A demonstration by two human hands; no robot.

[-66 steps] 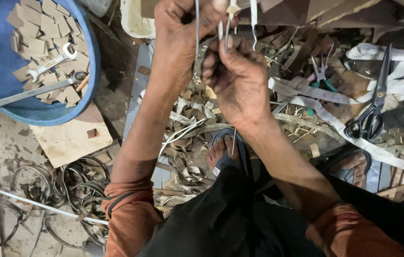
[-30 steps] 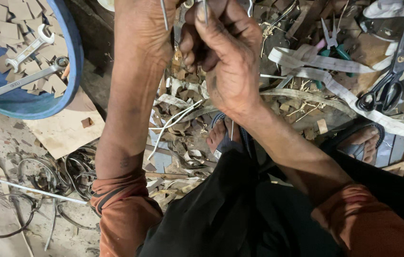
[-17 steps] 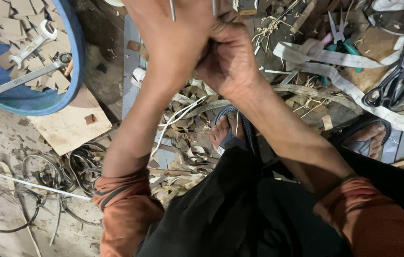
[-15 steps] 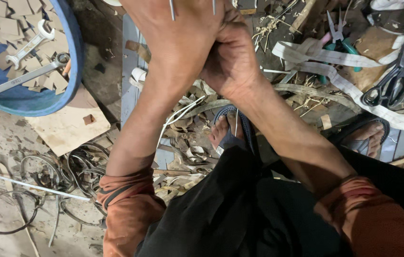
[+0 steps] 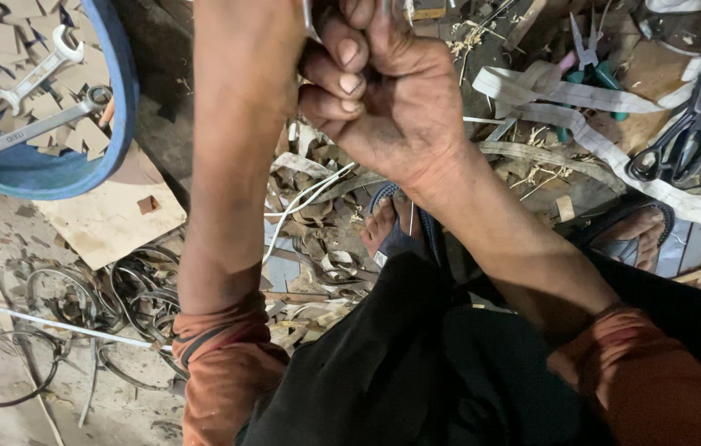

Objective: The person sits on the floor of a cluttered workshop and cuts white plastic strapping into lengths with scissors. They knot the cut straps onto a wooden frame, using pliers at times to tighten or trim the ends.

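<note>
My right hand (image 5: 383,91) is a tight fist at the top centre, fingers curled around thin metal strips (image 5: 309,18) that poke out above the knuckles. My left forearm (image 5: 235,149) rises beside it from an orange sleeve. The left hand itself is cut off by the top edge, so its grip is hidden. The right fist presses against the left wrist. Below the hands lie curled metal offcuts (image 5: 325,248) and my foot in a sandal (image 5: 385,227).
A blue tub (image 5: 119,124) at top left holds cardboard pieces and a wrench (image 5: 36,70). Black scissors (image 5: 681,124), green-handled pliers (image 5: 590,58) and white straps (image 5: 548,99) lie at top right. Wire coils (image 5: 61,306) and a cardboard sheet (image 5: 111,219) cover the left floor.
Both hands have risen towards the top edge and closed together. The left hand has slipped out of the frame and the right has tightened into a fist on the strips.
</note>
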